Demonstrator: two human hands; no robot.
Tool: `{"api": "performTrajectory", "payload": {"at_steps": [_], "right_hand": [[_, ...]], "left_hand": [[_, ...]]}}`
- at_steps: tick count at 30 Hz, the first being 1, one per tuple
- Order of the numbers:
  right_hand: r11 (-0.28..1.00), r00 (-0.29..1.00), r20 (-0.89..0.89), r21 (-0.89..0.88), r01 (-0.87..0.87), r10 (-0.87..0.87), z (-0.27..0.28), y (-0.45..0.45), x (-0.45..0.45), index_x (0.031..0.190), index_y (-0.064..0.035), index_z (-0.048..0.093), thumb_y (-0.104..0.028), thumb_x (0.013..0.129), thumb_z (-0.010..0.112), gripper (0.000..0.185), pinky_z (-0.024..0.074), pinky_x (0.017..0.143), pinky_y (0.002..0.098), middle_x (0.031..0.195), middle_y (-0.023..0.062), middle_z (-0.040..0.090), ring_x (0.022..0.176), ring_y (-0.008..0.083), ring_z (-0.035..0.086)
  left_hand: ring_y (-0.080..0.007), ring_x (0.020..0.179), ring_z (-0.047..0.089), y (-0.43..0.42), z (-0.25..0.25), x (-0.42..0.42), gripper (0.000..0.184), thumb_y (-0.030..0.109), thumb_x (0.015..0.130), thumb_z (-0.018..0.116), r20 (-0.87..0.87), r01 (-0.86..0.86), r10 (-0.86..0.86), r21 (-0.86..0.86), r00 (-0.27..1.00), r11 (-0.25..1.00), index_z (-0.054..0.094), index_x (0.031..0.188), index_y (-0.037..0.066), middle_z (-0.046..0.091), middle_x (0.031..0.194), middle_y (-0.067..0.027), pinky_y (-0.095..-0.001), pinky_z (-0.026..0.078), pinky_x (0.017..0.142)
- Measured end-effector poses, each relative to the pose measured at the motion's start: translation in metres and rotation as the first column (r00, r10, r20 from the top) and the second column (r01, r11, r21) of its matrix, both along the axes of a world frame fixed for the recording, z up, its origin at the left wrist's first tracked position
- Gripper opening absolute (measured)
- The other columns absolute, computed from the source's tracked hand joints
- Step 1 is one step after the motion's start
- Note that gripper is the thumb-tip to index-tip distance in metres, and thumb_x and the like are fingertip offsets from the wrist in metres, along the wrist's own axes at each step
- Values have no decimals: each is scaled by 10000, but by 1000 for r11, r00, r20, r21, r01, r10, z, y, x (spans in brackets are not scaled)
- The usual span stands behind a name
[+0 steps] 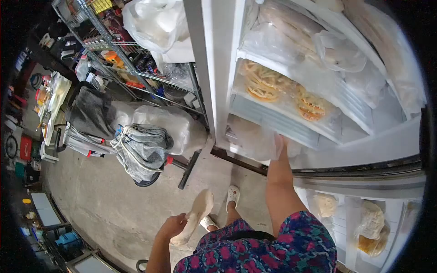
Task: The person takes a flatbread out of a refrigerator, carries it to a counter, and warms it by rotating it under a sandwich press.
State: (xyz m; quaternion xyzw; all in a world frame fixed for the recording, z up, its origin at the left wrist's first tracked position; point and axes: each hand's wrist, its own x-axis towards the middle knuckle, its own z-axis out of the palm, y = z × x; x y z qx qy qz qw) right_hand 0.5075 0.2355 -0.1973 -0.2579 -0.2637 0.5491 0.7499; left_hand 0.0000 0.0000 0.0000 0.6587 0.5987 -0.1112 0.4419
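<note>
While the left hand [174, 226] grips a pale, elongated bundle [197, 213] over open grey concrete [107, 195] beside the white freezer [223, 68], the right hand [282, 141], inside its edge, has an unclear grip.

No readable text, labels, or numbers

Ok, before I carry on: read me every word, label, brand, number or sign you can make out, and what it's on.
None can be read.
Yellow package and orange package on the wire shelf: too small and blurred.
Bagged food in the open fridge: no legible print.
Long pale item in the left hand: no legible text.
</note>
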Motion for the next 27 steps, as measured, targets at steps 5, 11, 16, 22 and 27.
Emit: {"api": "performTrajectory", "payload": {"at_steps": [5, 11, 16, 22, 27], "right_hand": [[1000, 939, -343, -11, 25, -27, 17, -39, -1, 1227, -141, 354, -457, 819, 407, 519, 264, 903, 577, 1176, 107, 390, 1119, 315, 341], [991, 833, -540, -122, 62, -118, 51, -90, -28, 1043, -78, 581, -208, 858, 489, 244, 427, 769, 495, 917, 103, 622, 890, 298, 547], [805, 888, -196, -534, 259, -416, 90, -135, -74, 959, -50, 550, -100, 859, 485, 130, 464, 645, 305, 872, 60, 574, 708, 178, 539], [981, -9, 1000, -15, -193, 14, 84, -185, -188, 1219, -105, 492, -256, 711, 665, 557, 355, 930, 454, 1204, 99, 508, 1143, 302, 446], [973, -534, 815, -171, 152, 226, 93, -139, -185, 1375, -104, 298, -454, 726, 611, 801, 260, 969, 516, 1396, 228, 253, 1284, 406, 244]], "left_hand": [[-392, 730, 584, 13, -7, 16, 229, 191, 816, 515, 46, 80, -82, 40, 996, 996, 573, 992, 56, 631, 824, -191, -433, 448, 622], [-392, 715, 584, 20, -5, 20, 217, 172, 814, 512, 111, 80, -84, 39, 990, 996, 573, 989, 59, 632, 811, -178, -431, 449, 609], [-391, 710, 586, 21, -3, 17, 221, 170, 813, 512, 83, 67, -70, 46, 994, 997, 575, 996, 63, 634, 800, -173, -435, 448, 606], [-395, 716, 585, 15, -7, 8, 227, 181, 816, 506, 86, 49, -54, 59, 995, 997, 578, 1000, 68, 634, 793, -178, -444, 448, 607], [-399, 716, 583, 13, -10, 7, 226, 192, 816, 504, 59, 26, -30, 67, 998, 997, 577, 989, 68, 631, 783, -183, -450, 447, 606]]}}
